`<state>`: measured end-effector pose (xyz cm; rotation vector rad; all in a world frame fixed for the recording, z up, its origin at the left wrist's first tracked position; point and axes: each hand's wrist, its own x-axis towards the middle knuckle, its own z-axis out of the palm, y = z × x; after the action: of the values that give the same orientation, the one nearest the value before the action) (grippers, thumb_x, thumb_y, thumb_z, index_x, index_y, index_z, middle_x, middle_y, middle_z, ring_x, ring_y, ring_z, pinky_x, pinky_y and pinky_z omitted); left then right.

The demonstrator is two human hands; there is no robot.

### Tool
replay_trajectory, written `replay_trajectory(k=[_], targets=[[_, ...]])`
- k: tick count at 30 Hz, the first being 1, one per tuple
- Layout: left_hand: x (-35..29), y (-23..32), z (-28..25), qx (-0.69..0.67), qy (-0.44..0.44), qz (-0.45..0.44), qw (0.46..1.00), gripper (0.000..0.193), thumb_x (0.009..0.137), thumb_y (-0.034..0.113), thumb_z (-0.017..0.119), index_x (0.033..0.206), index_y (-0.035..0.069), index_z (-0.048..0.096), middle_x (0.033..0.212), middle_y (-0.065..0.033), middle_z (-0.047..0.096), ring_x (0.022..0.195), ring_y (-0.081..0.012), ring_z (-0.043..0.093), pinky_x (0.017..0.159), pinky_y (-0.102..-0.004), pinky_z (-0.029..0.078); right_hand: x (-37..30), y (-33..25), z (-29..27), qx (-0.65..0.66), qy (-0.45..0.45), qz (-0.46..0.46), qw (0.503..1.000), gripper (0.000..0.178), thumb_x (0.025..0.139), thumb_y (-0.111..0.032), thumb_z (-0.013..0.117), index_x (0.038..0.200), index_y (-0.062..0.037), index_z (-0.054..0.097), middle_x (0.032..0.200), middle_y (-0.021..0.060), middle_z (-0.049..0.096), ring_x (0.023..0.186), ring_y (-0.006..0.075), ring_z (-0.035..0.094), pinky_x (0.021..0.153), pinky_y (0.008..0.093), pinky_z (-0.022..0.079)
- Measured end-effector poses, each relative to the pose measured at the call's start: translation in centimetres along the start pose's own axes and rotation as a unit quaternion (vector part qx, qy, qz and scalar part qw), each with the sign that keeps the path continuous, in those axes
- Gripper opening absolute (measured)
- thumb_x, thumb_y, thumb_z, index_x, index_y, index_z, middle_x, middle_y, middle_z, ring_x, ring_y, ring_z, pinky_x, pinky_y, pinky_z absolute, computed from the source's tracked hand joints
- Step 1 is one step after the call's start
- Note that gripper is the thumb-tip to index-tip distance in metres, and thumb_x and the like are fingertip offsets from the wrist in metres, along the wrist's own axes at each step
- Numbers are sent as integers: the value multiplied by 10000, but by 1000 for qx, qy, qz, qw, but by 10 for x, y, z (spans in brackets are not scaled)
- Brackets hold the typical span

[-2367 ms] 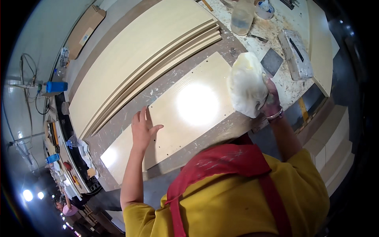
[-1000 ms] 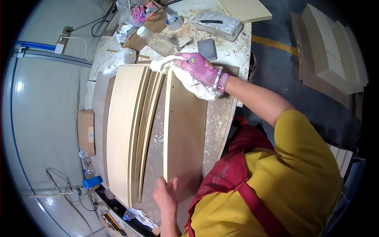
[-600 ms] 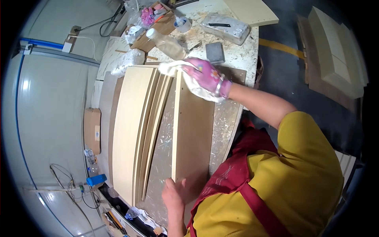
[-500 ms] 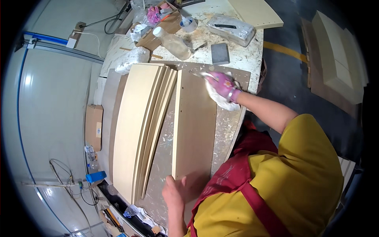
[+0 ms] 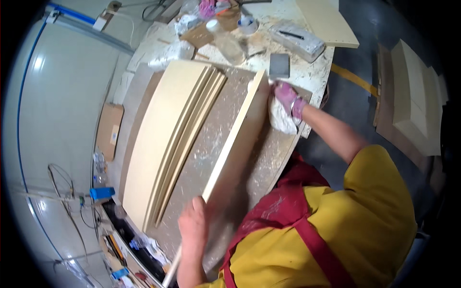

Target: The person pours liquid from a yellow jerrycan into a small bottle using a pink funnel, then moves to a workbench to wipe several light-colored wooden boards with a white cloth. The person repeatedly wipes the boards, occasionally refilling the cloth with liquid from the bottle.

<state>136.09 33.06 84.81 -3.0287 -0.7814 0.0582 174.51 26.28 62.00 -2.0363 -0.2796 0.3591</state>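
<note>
A long pale wooden board [image 5: 236,128] stands tilted up on the worktable, its narrow edge facing up and small holes near the far end. My bare left hand [image 5: 193,222] grips its near part, the thumb over the upper edge. At the far end my right hand [image 5: 287,98], in a pink glove, is closed on a bunched white cloth [image 5: 282,117] and against the board; its fingertips are partly hidden. Left of the board lies a stack of similar pale boards [image 5: 161,129], touched by neither hand.
Beyond the boards are a grey block [image 5: 279,65], a clear plastic bottle [image 5: 226,44], a tape roll [image 5: 247,24] and a plastic-wrapped package [image 5: 297,41]. A cardboard box [image 5: 109,132] stands by the left wall. More panels [image 5: 410,91] are stacked at right.
The board has gone from lying face up to tilted up on edge, its near end swung left. My left hand moved left with it; my right hand shifted slightly right with the cloth.
</note>
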Motion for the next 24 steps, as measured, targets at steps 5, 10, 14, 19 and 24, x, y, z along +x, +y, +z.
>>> replay_trajectory(k=[5, 10, 14, 19, 24], targets=[[5, -18, -2, -9, 28, 31, 999, 286, 789, 173, 687, 793, 46, 431, 745, -150, 527, 658, -345, 550, 556, -422, 443, 8, -34, -40, 265, -123, -248, 924, 267, 943, -97, 367, 1093, -26, 577, 1018, 76, 614, 933, 150, 585, 867, 300, 473], [-3, -30, 20, -54, 19, 26, 998, 275, 806, 195, 671, 803, 48, 439, 738, -150, 530, 655, -340, 553, 565, -426, 448, -6, -29, -22, 301, -227, 33, 926, 344, 921, -287, 479, 1131, -36, 584, 1063, 75, 617, 1006, 181, 545, 897, 319, 424], [-1, -25, 26, -88, 35, 11, 995, 301, 786, 199, 691, 797, 47, 431, 707, -155, 528, 664, -353, 554, 577, -433, 444, 45, 38, 7, 59, -42, 56, 996, 331, 884, -321, 523, 1044, -46, 614, 1010, 62, 613, 964, 179, 524, 865, 306, 409], [10, -23, 19, -104, 36, -6, 994, 312, 768, 185, 703, 794, 43, 427, 696, -173, 532, 673, -371, 556, 585, -445, 449, 51, 7, 12, -55, -92, 41, 993, 267, 870, -287, 548, 984, -59, 627, 935, 36, 611, 888, 161, 524, 817, 294, 420], [1, -32, 30, -84, 27, -24, 996, 295, 802, 230, 681, 812, 53, 444, 707, -173, 557, 662, -374, 563, 582, -456, 457, -29, -134, -75, 390, -133, -32, 911, 231, 878, -277, 563, 927, -60, 624, 847, 0, 585, 752, 93, 533, 715, 260, 447]])
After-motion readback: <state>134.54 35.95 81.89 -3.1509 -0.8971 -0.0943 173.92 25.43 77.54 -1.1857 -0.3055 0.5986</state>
